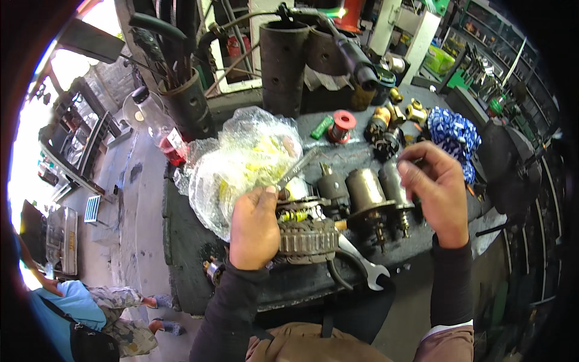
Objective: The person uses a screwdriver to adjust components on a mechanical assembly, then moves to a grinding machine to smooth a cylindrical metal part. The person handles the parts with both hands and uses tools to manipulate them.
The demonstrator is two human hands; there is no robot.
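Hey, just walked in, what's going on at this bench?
Bare-handed work at a cluttered bench. The left hand, beside a ribbed round metal part, grips a narrow, shiny strip. The right hand, half curled, is raised near a metal cylinder; whether it holds anything is unclear. A wrench shows near the bench's front edge.

Hands, two: left hand, right hand; narrow pale strip, one; metal cylinders in a row, three; open-ended wrench, one; red spool, one; green block, one; capped bottle, one; patterned blue cloth, one; brass fittings, at least three; other person, one.
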